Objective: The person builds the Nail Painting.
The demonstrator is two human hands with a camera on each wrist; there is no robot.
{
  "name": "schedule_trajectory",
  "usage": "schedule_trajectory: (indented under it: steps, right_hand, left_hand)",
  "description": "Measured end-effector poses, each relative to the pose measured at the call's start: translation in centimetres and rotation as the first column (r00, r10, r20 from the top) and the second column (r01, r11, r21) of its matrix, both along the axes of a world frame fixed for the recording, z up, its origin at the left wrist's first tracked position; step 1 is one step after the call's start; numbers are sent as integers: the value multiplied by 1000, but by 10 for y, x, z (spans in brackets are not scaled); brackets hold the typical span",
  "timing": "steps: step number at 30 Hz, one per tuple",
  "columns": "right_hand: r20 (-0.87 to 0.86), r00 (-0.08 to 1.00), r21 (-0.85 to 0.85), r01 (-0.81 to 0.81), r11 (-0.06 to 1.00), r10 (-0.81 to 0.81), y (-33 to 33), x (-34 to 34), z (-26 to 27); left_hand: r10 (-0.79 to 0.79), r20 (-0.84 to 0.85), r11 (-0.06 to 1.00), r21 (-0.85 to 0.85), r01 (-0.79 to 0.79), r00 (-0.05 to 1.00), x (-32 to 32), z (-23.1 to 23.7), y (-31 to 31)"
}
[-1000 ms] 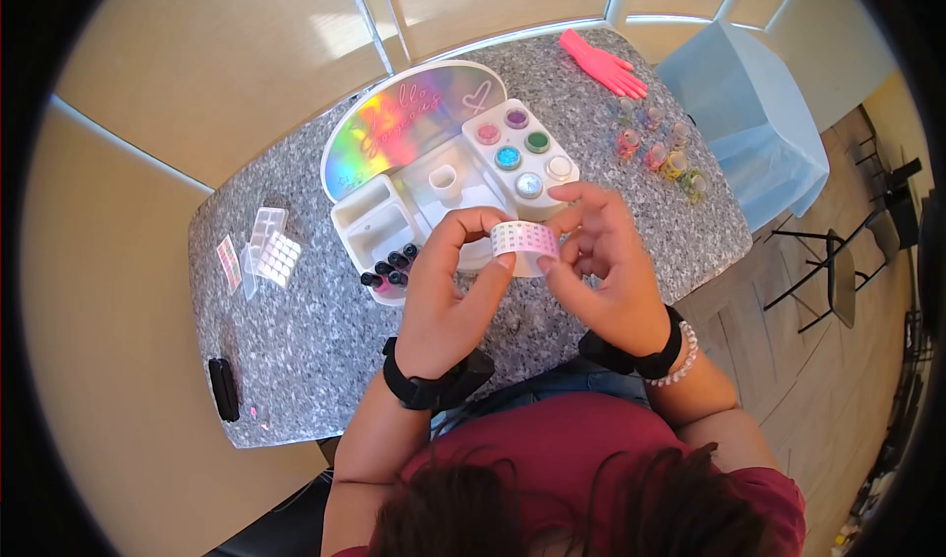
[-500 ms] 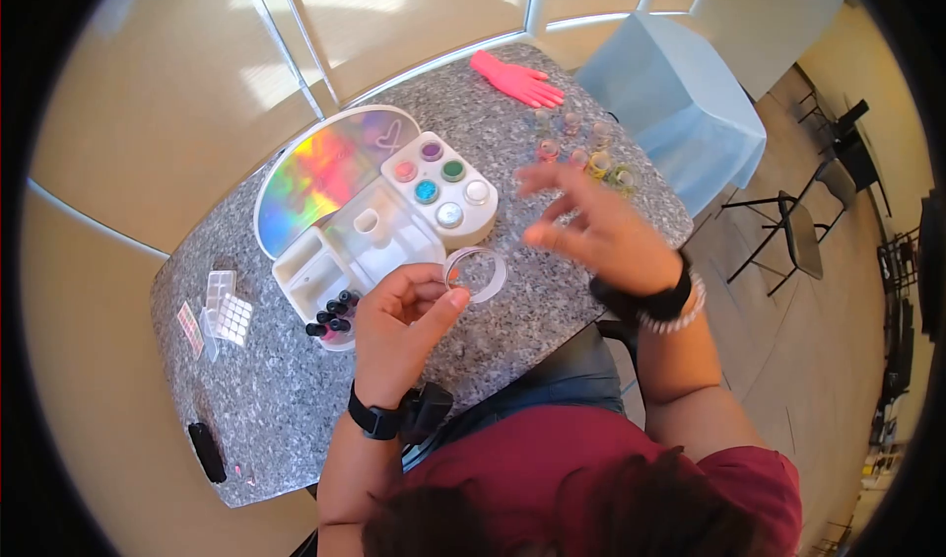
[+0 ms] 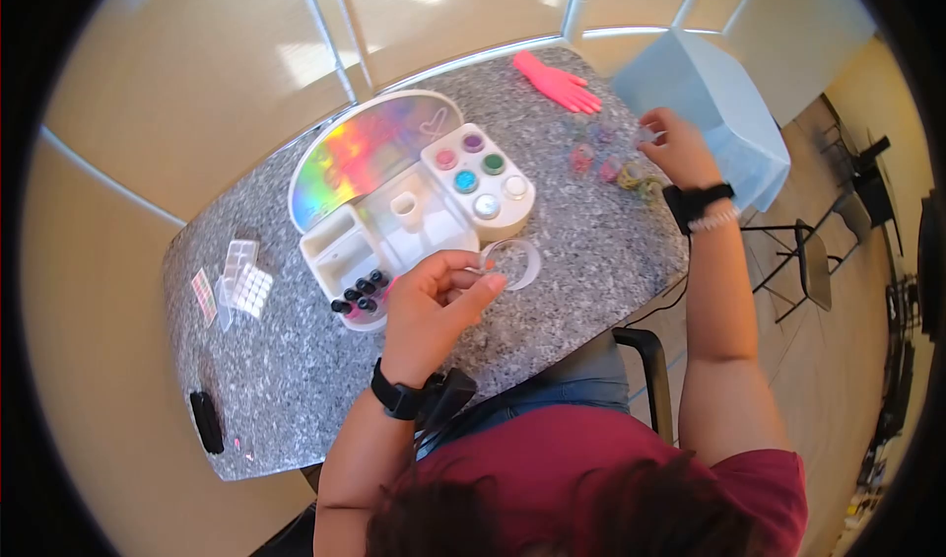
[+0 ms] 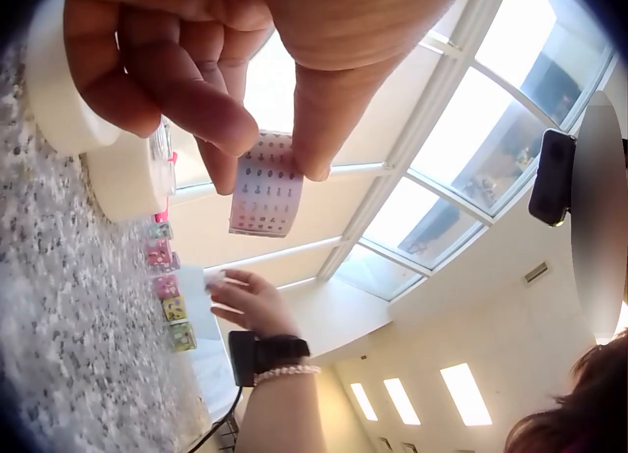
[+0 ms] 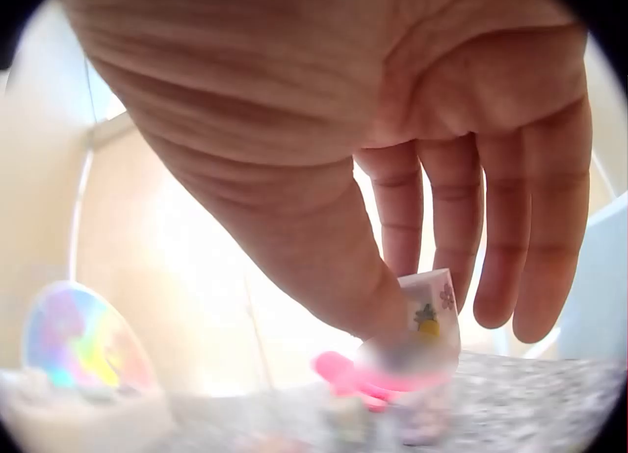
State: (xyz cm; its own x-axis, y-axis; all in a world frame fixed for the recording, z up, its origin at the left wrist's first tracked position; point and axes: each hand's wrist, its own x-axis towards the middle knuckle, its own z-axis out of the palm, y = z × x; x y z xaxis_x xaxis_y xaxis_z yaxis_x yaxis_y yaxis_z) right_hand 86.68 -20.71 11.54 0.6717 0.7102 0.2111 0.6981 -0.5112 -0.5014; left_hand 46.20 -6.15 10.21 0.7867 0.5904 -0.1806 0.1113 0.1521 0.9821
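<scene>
My left hand (image 3: 434, 306) pinches a strip of small printed stickers (image 4: 267, 193) between thumb and fingers. It curls into a ring above the table in the head view, its rows of tiny motifs facing the left wrist camera. Far to the right, my right hand (image 3: 682, 151) is beside a cluster of small colourful clear-sided rolls (image 3: 583, 158). Between its thumb and fingers is a small whitish roll (image 5: 446, 311) with a pineapple and flower print. The thumb hides part of this roll.
A white organizer (image 3: 434, 224) with a rainbow-sheen back panel holds glitter pots (image 3: 466, 180) and black-capped bottles (image 3: 367, 289). A pink practice hand (image 3: 557, 84) lies at the back. White dotted sheets (image 3: 254, 291) and a black case (image 3: 205, 421) lie left. A blue-covered table (image 3: 714, 104) stands right.
My right hand has let go of the sticker strip and reached right to the small rolls, where it now pinches one. My left hand keeps hold of the strip.
</scene>
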Motion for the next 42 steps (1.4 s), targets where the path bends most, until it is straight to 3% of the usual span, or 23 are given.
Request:
schedule_trajectory:
  steps: [2,4,6,8,12,17,23,32,36,38,39,41,42]
  right_hand:
    - [-3,989,245,-140,959,146,-1,-65,30]
    - [-152,906,421,-302,855,395,-1,-137,60]
    - [-54,812,410,-513,754,582,-7,-182,68]
    - [94,776,369,-609,703,623,-2,-206,63]
    - [119,768,358,-624,694,630,7,-218,44]
    - [31,807,432,-544,720,590,8,-223,44]
    - [79,847,447,-501,741,525,7,-225,41]
    - [-38,805,422,-524,740,592,10,-233,29]
    - [9,772,401,-586,704,636,11,-232,25]
    - [-214,783,567,-388,727,585,11,-239,23]
    - [-215,782,566,-388,727,585,11,-238,22]
    - [-505,656,508,-299,808,560,10,-234,19]
    - [-505,656,508,-299,808,561,10,-232,17]
  left_hand:
    - [9,-9,1000,-8,-9,1000,0,-2,1]
    - [40,39,996,-76,-37,998,2,-5,1]
    - [41,30,995,-90,-39,999,2,-4,0]
    - [42,28,995,-97,-39,999,1,-4,0]
    - [24,101,990,-142,-10,995,-1,-10,3]
    - [17,129,988,-156,3,992,1,-10,4]
    - [5,163,987,-157,21,987,2,-10,4]
    - [4,244,974,-222,52,970,0,-8,7]
    - [-3,199,979,-199,43,980,0,-5,6]
    - [18,217,979,-202,27,976,0,-4,5]
    - [14,214,979,-200,30,977,0,-3,5]
    - [10,211,980,-198,33,977,-1,-3,4]
    - [10,203,981,-190,29,979,0,-3,4]
